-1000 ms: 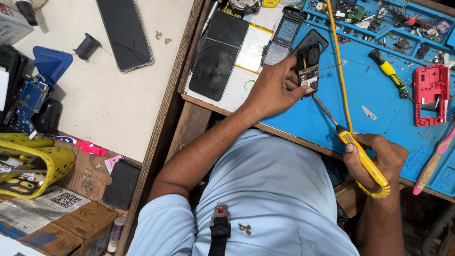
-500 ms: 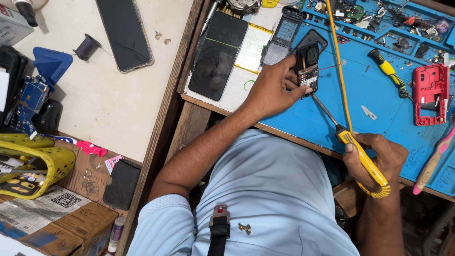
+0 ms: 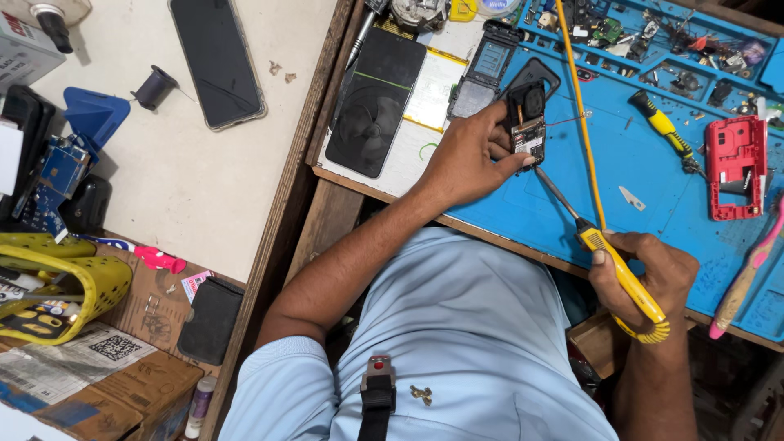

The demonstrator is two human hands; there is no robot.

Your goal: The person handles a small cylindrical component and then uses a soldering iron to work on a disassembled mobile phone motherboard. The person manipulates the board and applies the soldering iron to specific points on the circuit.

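Observation:
My left hand [image 3: 464, 159] grips a small opened phone body with its circuit board showing [image 3: 527, 122], held on the blue work mat [image 3: 637, 175]. My right hand [image 3: 645, 278] holds a yellow-handled soldering iron [image 3: 622, 278]. Its thin metal tip [image 3: 555, 192] reaches up to the lower edge of the board. A yellow cord [image 3: 581, 106] runs up across the mat from the iron.
A black phone screen [image 3: 377, 102] and a bare phone frame [image 3: 486, 69] lie left of the mat. A yellow screwdriver [image 3: 663, 131], a red phone housing [image 3: 735, 163] and a pink tool [image 3: 747, 269] lie to the right. Another phone [image 3: 216, 59] lies on the white side table.

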